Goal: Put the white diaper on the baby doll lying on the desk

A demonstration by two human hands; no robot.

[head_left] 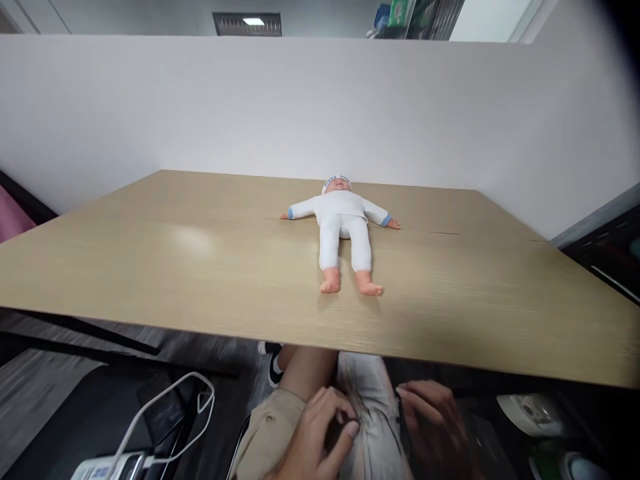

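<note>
A baby doll [343,215] lies on its back on the wooden table [200,287], its arms spread wide and its bare feet toward me. It wears a white outfit with blue cuffs and a white headband with dark lettering. Below the table's front edge, my left hand [323,430] rests over my lap, loosely curled, with a gap between thumb and fingers and nothing seen in it. My right hand [433,417] is beside my other thigh in shadow, its fingers loosely bent and holding nothing visible. Both hands are apart from the doll.
A white wall [300,107] rises behind the table. At lower left, a white cable [150,403] and a power strip [107,467] lie on a black chair seat [65,420]. Several shadowed items, including a white rounded object [533,413], are at lower right.
</note>
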